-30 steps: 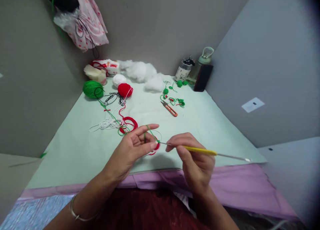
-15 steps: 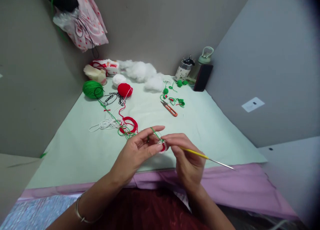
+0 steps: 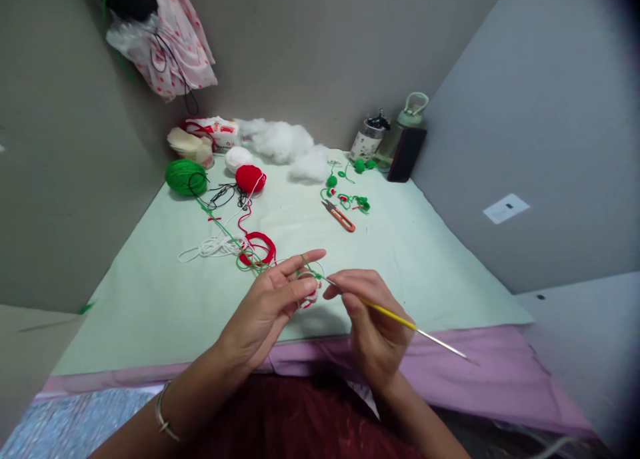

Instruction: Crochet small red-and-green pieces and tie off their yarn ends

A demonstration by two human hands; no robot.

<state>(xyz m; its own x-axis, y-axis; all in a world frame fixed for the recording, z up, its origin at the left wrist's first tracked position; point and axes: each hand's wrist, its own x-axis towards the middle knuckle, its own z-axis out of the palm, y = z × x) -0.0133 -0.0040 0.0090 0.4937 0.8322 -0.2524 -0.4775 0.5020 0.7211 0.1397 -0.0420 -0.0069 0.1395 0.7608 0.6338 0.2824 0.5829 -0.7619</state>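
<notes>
Between the thumb and fingers of my left hand (image 3: pixel 273 302) is a small red, white and green crochet piece (image 3: pixel 311 298), partly covered by the thumb. Green yarn passes over my raised left index finger and down to the piece. My right hand (image 3: pixel 375 319) grips a crochet hook (image 3: pixel 387 313) with a yellow handle, its metal tip at the green stitches on the upper edge of the piece. The hook's long metal back end points down to the right. Left of my hands lie a red yarn coil (image 3: pixel 270 244) and loose white yarn (image 3: pixel 217 247).
Behind are a green yarn ball (image 3: pixel 185 178), a red yarn ball (image 3: pixel 250 178), a white yarn ball (image 3: pixel 238 159) and white stuffing (image 3: pixel 283 142). Orange thread snips (image 3: pixel 340 217) lie near small green crocheted pieces (image 3: pixel 361 204). A bottle (image 3: pixel 411 116) and a phone (image 3: pixel 407 154) stand back right.
My left hand has turned and shifted slightly left with the crochet piece. The hook's back end has dipped lower, and its tip now shows a little apart from my left thumb.
</notes>
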